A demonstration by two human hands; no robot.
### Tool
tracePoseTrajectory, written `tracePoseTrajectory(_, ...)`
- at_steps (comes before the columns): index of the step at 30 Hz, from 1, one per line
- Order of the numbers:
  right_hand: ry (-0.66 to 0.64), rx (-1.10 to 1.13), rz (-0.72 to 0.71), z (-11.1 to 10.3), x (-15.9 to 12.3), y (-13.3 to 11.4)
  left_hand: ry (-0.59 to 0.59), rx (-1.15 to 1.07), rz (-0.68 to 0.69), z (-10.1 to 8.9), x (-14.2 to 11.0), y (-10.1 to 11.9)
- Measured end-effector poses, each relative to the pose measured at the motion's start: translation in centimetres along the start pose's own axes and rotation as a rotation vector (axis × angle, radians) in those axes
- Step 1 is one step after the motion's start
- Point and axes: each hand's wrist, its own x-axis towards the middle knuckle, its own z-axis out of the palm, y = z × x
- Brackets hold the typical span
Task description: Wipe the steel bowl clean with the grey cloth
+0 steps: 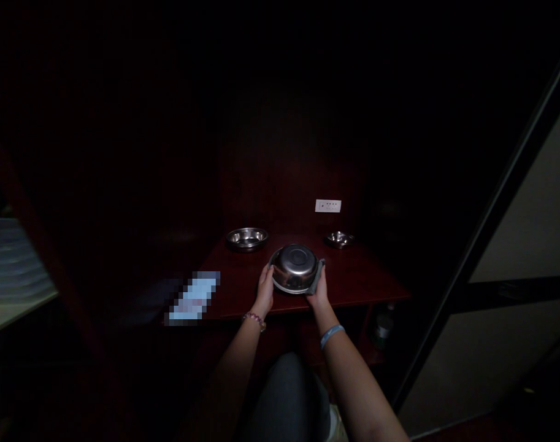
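Fingers of the left hand (264,293) grasp the nine-o'clock rim of an upturned, round, silvery metal bowl (296,265) over a dark-red wooden counter (365,276) while those of the right hand (321,290) hold a bunched grey cloth (315,279) against its four-o'clock rim, an apparent wiping step calling next for steady support.

Bowl (297,269) between left hand (265,291) and right hand (321,291); behind, on shelf (362,276), basin (247,240) left, dish (339,240) right

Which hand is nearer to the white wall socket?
Right. The right hand is in front of and below the wall socket; the left hand is also below it, but farther left.
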Motion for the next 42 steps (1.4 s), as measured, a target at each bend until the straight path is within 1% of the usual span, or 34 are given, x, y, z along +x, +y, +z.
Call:
tracePoseTrajectory(3, 0.007, 0.001, -0.007, 0.0, 0.0, 0.0, 0.013, 0.002, -0.027, 0.0, 0.0, 0.0)
tracePoseTrajectory(8, 0.033, 0.069, 0.007, 0.4, -0.2, -0.2, 0.022, 0.023, -0.055, 0.0, 0.1, -0.2)
tracePoseTrajectory(10, 0.033, 0.086, 0.003, 0.5, -0.4, -0.3, -0.005, 0.036, -0.052, 0.0, 0.0, -0.2)
tracePoseTrajectory(14, 0.030, 0.090, -0.005, 0.7, -0.5, -0.6, -0.105, 0.113, -0.045, 0.4, -0.5, 0.5)
tracePoseTrajectory(18, 0.104, 0.100, 0.015, 0.7, -0.6, -0.9, -0.180, 0.183, -0.051, 1.1, -1.3, 1.4)
tracePoseTrajectory(21, 0.128, 0.116, 0.043, 0.8, -0.6, -0.9, -0.210, 0.176, -0.061, 1.5, -1.6, 1.9)
tracePoseTrajectory(24, 0.112, 0.111, 0.064, 0.9, -0.6, -0.9, -0.204, 0.149, -0.056, 1.6, -1.7, 2.0)
tracePoseTrajectory(29, 0.007, 0.108, 0.068, 1.2, -1.0, -0.9, -0.182, 0.160, 0.001, 1.2, -1.4, 1.6)
tracePoseTrajectory(32, -0.035, 0.100, 0.073, 1.3, -1.2, -1.0, -0.151, 0.170, 0.033, 1.0, -1.1, 1.2)
tracePoseTrajectory(37, -0.065, 0.071, 0.095, 1.4, -1.2, -0.9, -0.077, 0.140, 0.057, 0.7, -0.6, 0.9)
tracePoseTrajectory(42, -0.088, 0.030, 0.074, 1.3, -1.1, -0.7, -0.061, 0.078, 0.040, 0.7, -0.6, 1.1)
